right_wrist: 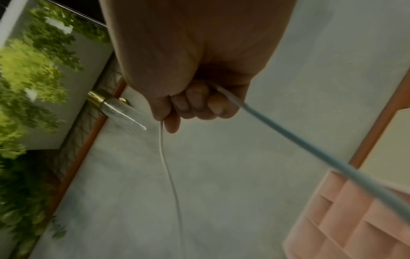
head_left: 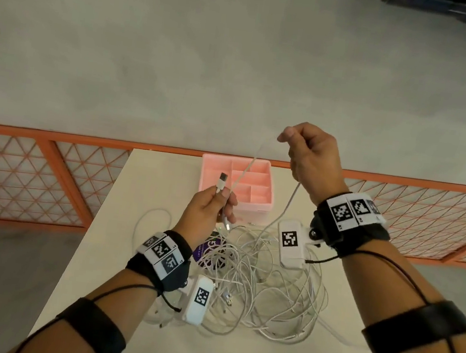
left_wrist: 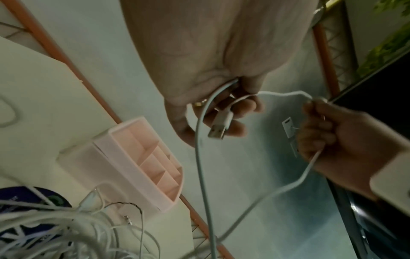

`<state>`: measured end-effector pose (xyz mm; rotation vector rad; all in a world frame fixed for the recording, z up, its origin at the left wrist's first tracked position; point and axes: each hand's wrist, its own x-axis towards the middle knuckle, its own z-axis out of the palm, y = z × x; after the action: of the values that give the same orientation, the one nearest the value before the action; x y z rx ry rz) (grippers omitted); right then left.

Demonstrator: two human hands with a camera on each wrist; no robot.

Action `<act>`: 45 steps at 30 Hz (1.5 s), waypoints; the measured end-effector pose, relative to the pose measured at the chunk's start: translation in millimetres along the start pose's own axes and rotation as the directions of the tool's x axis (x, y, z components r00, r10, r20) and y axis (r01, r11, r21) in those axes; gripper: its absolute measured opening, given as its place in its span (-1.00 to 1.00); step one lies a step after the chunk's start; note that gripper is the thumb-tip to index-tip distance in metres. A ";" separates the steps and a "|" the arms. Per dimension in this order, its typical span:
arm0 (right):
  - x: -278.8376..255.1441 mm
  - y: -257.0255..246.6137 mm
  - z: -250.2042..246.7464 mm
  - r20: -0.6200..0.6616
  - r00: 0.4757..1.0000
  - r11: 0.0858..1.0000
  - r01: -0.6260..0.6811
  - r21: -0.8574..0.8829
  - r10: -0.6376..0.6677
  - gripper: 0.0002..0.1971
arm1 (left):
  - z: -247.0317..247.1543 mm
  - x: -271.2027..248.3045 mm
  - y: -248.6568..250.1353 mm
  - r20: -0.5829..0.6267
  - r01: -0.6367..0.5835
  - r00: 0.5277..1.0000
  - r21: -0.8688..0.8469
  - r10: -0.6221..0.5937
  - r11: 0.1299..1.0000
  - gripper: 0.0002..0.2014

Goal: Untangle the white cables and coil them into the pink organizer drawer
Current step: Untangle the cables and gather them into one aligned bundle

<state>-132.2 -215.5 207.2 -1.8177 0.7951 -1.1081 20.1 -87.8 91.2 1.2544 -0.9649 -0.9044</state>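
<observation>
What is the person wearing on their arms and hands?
Both forearms are bare. Each wrist has a black wrap with a white band of black square-patterned marker tags: left, right. A white box-shaped camera unit with one such tag hangs under each wrist. Thin black cables run to broad black straps near the elbows. A gold-coloured ring shows on the left hand.

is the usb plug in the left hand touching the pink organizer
Apart. The head view shows the USB plug gripped in the raised left hand; the left wrist view shows open floor between plug and pink organizer.
</observation>
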 end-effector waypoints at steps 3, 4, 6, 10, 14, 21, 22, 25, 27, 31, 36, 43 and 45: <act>-4.1 17.4 -6.2 0.024 0.998 0.997 -0.051 -0.063 0.053 -0.76 | -10.5 -0.7 1.0 -0.048 0.084 0.995 -0.153 -0.092 0.985 -0.70; -6.2 26.4 -9.1 0.043 0.997 0.992 -0.064 -0.110 0.069 -0.76 | -15.0 -0.3 -0.4 -0.086 0.102 0.989 -0.167 -0.117 0.981 -0.69; -10.5 48.1 -15.9 0.092 0.987 0.970 -0.109 -0.215 0.131 -0.79 | -24.2 0.7 -4.0 -0.167 0.113 0.975 -0.183 -0.144 0.977 -0.69; -21.5 84.9 -32.2 0.214 0.933 0.846 -0.143 -0.513 0.288 -0.86 | -37.2 0.8 -3.0 -0.246 0.090 0.957 -0.249 -0.153 0.964 -0.72; -42.8 120.7 -49.3 0.110 0.896 0.688 -0.245 -0.683 0.429 -0.79 | -54.8 4.1 9.0 -0.351 -0.003 0.922 -0.430 -0.164 0.903 -0.71; -82.0 175.1 -84.7 -0.040 0.673 0.487 -0.573 -0.660 0.738 -0.68 | -91.6 15.4 18.8 -0.492 -0.107 0.854 -0.488 -0.172 0.866 -0.70; -83.7 175.7 -86.2 -0.051 0.655 0.497 -0.618 -0.609 0.754 -0.69 | -91.8 15.6 17.5 -0.489 -0.096 0.855 -0.479 -0.174 0.873 -0.70; -77.4 166.8 -86.3 -0.060 0.666 0.572 -0.681 -0.458 0.744 -0.71 | -82.5 13.9 10.4 -0.453 -0.048 0.874 -0.443 -0.177 0.895 -0.70; -67.1 153.5 -83.7 -0.037 0.719 0.649 -0.648 -0.398 0.694 -0.74 | -73.5 12.8 5.0 -0.417 -0.001 0.888 -0.419 -0.192 0.908 -0.70; -46.6 120.9 -72.5 -0.027 0.844 0.814 -0.524 -0.253 0.535 -0.75 | -59.9 9.8 -9.9 -0.342 0.136 0.909 -0.295 -0.237 0.946 -0.71; -29.8 89.4 -51.2 -0.044 0.902 0.903 -0.430 -0.008 0.430 -0.79 | -42.8 -3.4 -35.1 -0.134 0.324 0.936 -0.020 -0.324 0.946 -0.70; -30.9 68.9 -20.9 0.044 0.873 0.815 -0.471 0.338 0.486 -0.84 | -27.7 -14.2 -57.9 -0.258 0.202 0.956 0.236 -0.139 0.951 -0.64; -32.7 66.0 -13.1 0.082 0.871 0.803 -0.479 0.354 0.484 -0.84 | -20.5 -19.4 -52.2 -0.217 0.214 0.958 0.119 -0.185 0.970 -0.68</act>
<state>-163.2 -222.0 139.5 -1.2023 0.9253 -0.8571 31.4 -68.0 36.4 1.5562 -0.7571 -0.8534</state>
